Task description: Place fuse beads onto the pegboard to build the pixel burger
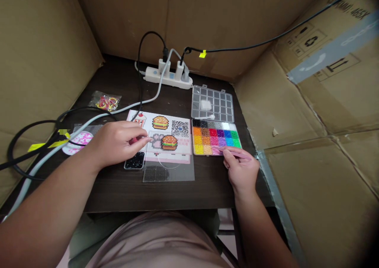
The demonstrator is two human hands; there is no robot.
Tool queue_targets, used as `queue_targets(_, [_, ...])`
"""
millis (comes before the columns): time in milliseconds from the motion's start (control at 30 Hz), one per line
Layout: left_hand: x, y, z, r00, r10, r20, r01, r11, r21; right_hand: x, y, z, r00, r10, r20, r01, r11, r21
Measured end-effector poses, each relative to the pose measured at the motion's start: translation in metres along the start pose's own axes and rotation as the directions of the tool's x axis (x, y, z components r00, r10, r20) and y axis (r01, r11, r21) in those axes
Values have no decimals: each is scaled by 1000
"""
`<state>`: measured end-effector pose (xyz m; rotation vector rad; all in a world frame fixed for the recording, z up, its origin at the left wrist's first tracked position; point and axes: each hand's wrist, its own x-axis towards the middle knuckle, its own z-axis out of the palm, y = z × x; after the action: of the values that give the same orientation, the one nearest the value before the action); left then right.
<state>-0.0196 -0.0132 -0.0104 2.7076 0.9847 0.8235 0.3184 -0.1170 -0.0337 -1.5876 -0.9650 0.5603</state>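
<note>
My left hand [118,143] has its thumb and index finger closed at the upper left edge of a clear pegboard [180,174]. A burger made of small fuse beads [169,142] shows on that board, above a printed pattern sheet [145,117]. Pink tweezers [240,154] are held in my right hand [242,169]. Their tip is over the pink compartments along the near edge of a bead box [203,154], whose many compartments hold beads of different colours. I cannot tell if a bead is in the tip. Below my left fingers sits a small tray of black beads [134,161].
The box's clear lid [194,102] lies open behind it. At the back is a white power strip [168,78] with plugs and cables. A grey cable [118,109] crosses the left side near a bag of coloured rings [105,101]. Cardboard walls [207,19] enclose the table.
</note>
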Motion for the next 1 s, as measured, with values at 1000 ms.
queue_targets(1000, [0, -1, 1, 1000, 21, -10, -20, 1000, 10, 1, 3, 0, 1000, -22, -11, 21, 999, -31])
